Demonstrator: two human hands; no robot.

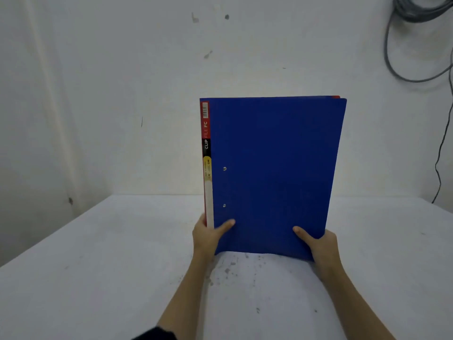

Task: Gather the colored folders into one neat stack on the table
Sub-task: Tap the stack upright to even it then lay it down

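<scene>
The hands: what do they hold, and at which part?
Both hands, left and right, hold the blue folder upright by its bottom corners.

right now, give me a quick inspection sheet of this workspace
surface: white table, dark specks near the front middle
job's things: blue folder held upright, a red folder edge peeking behind it; neither lies flat on the table
clutter: nothing seen
grippers: left hand and right hand grip the blue folder's lower corners
cables: grey cable coil on the wall top right, a black wire hanging below
surroundings: white wall, scuffed
</scene>
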